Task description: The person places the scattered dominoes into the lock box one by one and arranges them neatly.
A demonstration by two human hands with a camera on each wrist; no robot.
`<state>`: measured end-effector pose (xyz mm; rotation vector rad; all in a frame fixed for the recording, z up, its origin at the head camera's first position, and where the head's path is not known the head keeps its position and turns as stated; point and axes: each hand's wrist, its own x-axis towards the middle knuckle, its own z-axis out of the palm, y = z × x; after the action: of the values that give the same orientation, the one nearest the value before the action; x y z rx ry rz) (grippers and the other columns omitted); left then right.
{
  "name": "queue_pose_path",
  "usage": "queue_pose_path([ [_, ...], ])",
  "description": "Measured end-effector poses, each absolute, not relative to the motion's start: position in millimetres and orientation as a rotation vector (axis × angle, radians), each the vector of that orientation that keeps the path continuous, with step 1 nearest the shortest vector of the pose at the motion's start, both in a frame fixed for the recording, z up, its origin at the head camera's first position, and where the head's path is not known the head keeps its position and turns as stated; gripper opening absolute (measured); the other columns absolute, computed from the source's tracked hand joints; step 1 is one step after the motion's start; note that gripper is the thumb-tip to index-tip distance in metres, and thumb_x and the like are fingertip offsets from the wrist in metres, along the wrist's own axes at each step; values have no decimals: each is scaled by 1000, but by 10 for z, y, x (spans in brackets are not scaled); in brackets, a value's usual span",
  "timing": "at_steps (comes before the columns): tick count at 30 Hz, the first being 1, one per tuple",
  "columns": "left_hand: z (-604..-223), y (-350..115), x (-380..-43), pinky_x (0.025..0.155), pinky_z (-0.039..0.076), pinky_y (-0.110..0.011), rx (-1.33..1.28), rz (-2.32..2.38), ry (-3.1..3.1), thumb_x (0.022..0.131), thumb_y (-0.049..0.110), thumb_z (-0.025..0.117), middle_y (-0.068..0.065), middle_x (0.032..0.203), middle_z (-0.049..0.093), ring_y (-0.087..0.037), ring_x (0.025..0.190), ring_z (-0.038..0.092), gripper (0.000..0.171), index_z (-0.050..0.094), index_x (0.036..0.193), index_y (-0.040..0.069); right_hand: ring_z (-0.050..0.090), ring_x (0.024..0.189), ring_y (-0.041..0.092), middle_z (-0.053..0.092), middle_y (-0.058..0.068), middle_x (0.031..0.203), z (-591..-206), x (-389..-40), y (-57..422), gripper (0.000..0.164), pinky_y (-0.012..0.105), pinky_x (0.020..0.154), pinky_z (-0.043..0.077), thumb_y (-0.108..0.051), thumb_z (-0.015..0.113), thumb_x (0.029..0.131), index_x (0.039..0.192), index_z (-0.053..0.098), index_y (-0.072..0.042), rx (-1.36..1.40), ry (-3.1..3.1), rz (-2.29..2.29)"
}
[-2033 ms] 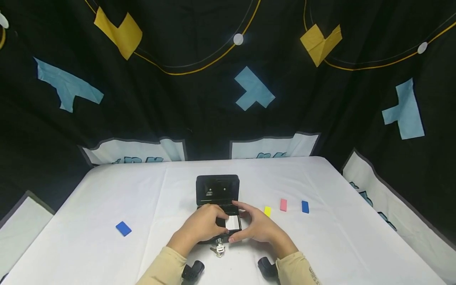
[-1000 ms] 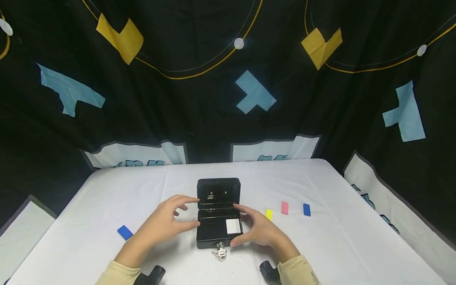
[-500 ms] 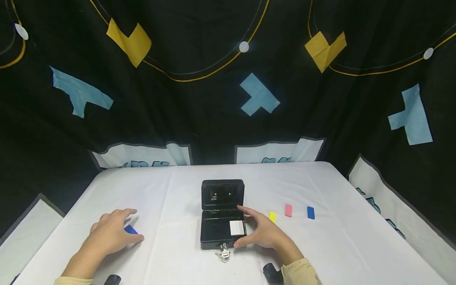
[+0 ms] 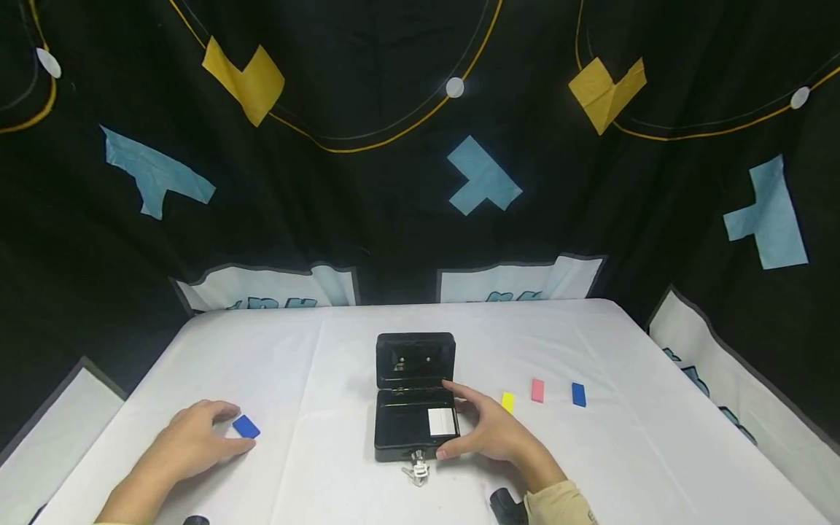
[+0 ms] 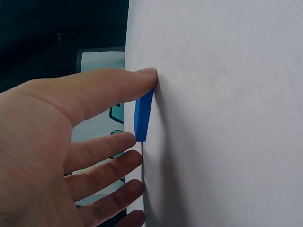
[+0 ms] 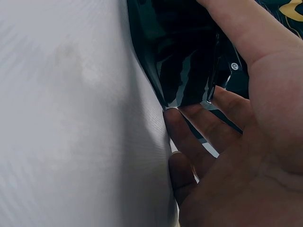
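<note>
Blue block [image 4: 246,426] near nine o'clock from the black cash box [image 4: 402,424], apparently ungripped between widely parted fingers of the left hand [image 4: 192,437], with the box held at three o'clock by curved fingers of the right hand [image 4: 494,432], presumably for steadiness.

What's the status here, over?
Left hand open around left blue block, contact unclear. Right hand gripping right side of open box. Nothing visibly in the way.
</note>
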<state>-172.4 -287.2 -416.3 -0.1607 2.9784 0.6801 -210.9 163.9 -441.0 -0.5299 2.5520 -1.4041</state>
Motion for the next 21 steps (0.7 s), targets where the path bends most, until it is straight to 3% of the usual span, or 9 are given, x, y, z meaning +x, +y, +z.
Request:
queue_pose_path([
  [8,-4175,-2923,-1713,96,37,-73,-105,767,3011,78,47,83,-37,128,54,-61,123,42,74,64,122,-9,46,135,37,52,12,147,-4382,-2113,1622,105,67,111,27,-29,99,60,151,48,-23,-529,2543,-1421],
  [14,-4185,-2880,-1673,97,39,-71,-93,834,3041,79,41,83,-34,127,58,-59,124,44,70,63,126,-7,48,133,36,53,12,145,-4418,-2101,1634,105,67,110,29,-29,99,60,151,47,-23,-538,2535,-1420],
  [21,-4094,-2735,-1647,85,50,-63,-18,902,3117,81,35,83,-28,124,62,-48,112,57,62,65,129,2,50,131,34,54,11,144,-4416,-2090,1632,105,66,110,30,-30,99,60,151,47,-22,-549,2547,-1411],
])
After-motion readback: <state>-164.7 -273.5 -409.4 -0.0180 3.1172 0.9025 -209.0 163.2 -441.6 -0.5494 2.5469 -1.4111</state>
